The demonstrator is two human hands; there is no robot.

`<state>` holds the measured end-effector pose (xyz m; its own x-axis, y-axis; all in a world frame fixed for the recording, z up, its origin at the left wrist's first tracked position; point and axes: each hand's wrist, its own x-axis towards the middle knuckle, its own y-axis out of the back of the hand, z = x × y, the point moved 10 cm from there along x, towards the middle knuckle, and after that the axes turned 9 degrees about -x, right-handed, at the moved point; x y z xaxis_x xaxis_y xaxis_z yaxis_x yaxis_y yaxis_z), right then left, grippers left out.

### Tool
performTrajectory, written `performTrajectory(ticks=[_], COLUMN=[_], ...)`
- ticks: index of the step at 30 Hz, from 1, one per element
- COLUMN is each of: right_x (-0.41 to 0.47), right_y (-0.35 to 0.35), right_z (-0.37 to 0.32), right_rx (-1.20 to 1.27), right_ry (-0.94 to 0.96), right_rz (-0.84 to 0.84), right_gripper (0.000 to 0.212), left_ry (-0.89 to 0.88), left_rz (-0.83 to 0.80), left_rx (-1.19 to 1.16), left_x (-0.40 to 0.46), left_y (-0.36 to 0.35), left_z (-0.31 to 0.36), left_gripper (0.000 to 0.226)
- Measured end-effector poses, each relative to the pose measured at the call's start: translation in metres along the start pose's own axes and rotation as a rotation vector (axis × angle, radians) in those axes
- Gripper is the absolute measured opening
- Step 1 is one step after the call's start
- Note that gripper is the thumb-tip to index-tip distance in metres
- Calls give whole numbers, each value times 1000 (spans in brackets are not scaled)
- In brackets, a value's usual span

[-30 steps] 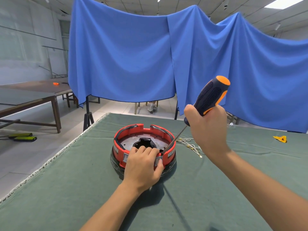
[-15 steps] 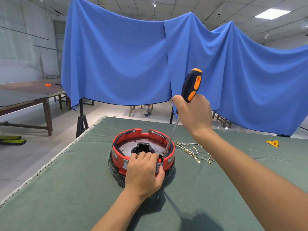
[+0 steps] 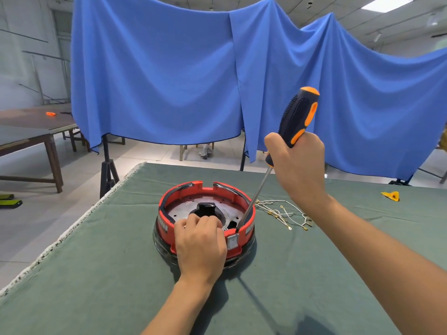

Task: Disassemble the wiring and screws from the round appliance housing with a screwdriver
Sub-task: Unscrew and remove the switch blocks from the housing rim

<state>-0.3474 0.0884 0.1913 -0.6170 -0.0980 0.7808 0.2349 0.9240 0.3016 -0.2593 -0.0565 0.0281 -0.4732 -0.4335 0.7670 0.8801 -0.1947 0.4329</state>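
The round red housing [image 3: 183,192] stands on the green table cloth [image 3: 96,274], with a metal plate and a black centre part inside. My left hand [image 3: 200,245] grips its near rim, fingers curled over the edge into the inside. My right hand [image 3: 298,165] holds the black and orange screwdriver [image 3: 297,117] by the lower handle, above and right of the housing. The steel shaft slants down to the left, and its tip sits inside the near right part of the rim. A bundle of white wires [image 3: 283,212] with brass terminals lies on the cloth right of the housing.
A small yellow piece [image 3: 390,196] lies on the cloth at far right. The table's left edge [image 3: 72,228] runs diagonally, with floor beyond. A black tripod [image 3: 108,170] stands at the far left corner. Blue cloth [image 3: 169,81] hangs behind. Wooden tables [image 3: 31,126] stand far left.
My right hand tilted the screwdriver handle from slanting right to nearly upright, then a little back to the right, with the tip staying in the housing. My left hand kept its grip on the rim.
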Motion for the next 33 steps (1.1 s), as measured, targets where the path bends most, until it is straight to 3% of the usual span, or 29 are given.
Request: performTrajectory(ticks=[6,15,33], right_x=[-10,-16,-18], right_y=[2,10,6], right_z=[-5,17,24], right_rx=[82,211,231], right_ry=[19,-23,-69], right_rz=[-31,-18,-16], right_gripper=[30,29,27], left_ry=[7,11,-13], left_rz=[-63,-12,20], left_rx=[39,78,86], left_x=[2,2,1], left_y=[-5,-3,-1], left_z=[-1,2,3], left_gripper=[32,33,33])
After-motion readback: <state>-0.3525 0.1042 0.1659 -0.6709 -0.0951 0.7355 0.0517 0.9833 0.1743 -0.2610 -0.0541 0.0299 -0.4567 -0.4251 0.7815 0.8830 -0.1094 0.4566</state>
